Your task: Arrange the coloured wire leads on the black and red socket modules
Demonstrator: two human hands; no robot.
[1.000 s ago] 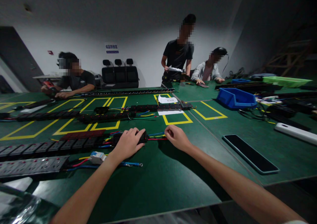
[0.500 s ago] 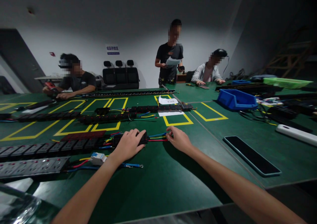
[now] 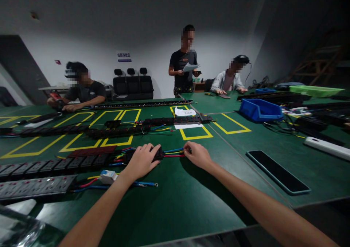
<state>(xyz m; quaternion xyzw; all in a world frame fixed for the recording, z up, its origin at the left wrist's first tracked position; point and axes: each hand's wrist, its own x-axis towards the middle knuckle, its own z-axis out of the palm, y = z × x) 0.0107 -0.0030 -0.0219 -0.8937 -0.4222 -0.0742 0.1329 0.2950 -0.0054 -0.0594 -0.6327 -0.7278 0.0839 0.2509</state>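
My left hand (image 3: 143, 160) is laid over a small black block (image 3: 158, 152), its fingers on top and its thumb on the near side. Blue, yellow-green and red wires (image 3: 172, 153) run out of the block's right end. At their far ends my right hand (image 3: 197, 154) is closed in a pinch; the wire tips are hidden by its fingers. Left of the block, more coloured wires lead to a long black socket strip (image 3: 57, 163). Nearer to me lies a second socket strip (image 3: 35, 187), with a white-and-blue breaker (image 3: 108, 176) and ring-ended blue wires (image 3: 146, 184).
A phone (image 3: 277, 171) lies right of my right forearm on the green table (image 3: 169, 207). Farther back are a blue bin (image 3: 261, 110), a white bar (image 3: 328, 148), more strips (image 3: 117, 131) and paper (image 3: 188, 125). Three people are across the table, one standing with papers.
My right hand's fingers have drawn closer together at the wire ends. My left hand stays on the block. The standing person has shifted slightly left.
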